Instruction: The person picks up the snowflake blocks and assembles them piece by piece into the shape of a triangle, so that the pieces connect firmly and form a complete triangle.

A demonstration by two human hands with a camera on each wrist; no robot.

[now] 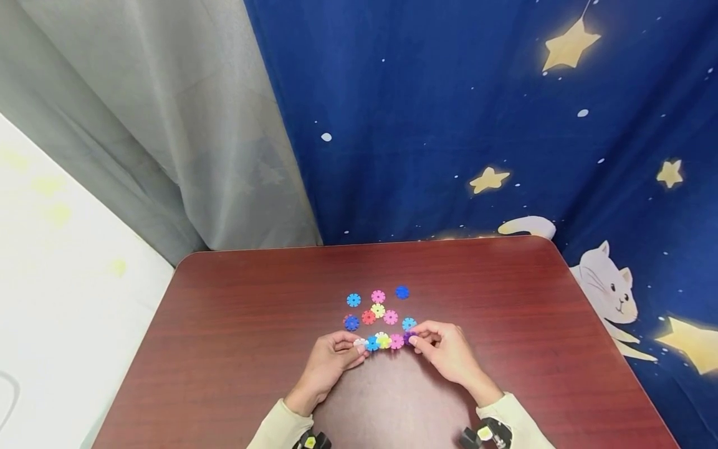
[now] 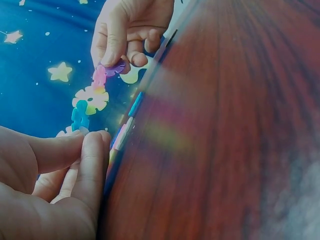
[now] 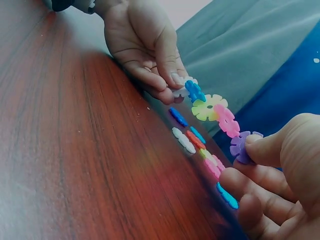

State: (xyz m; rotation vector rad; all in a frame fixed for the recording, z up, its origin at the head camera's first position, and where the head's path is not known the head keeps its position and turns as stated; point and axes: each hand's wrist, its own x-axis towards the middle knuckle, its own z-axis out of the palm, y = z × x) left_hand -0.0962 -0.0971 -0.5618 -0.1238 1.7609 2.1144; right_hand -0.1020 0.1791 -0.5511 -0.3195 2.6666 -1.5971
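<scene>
A chain of linked snowflake-shaped plastic discs spans between my two hands, held above the table. My left hand point(image 1: 333, 360) pinches the white disc point(image 3: 180, 92) at one end. Beside it come a blue disc point(image 3: 194, 92), a yellow disc point(image 3: 209, 107) and a pink disc point(image 3: 227, 120). At the other end, my right hand point(image 1: 447, 351) pinches the purple disc point(image 3: 241, 148) between thumb and fingers. Neighbouring discs sit at angles to each other, joined at their slots.
Several loose discs lie beyond the hands on the dark red table point(image 1: 252, 312), among them a red disc point(image 1: 368, 317), a pink disc point(image 1: 378, 297) and a dark blue disc point(image 1: 402, 292). A grey curtain point(image 1: 224, 156) and a starry blue curtain point(image 1: 404, 125) hang behind the table.
</scene>
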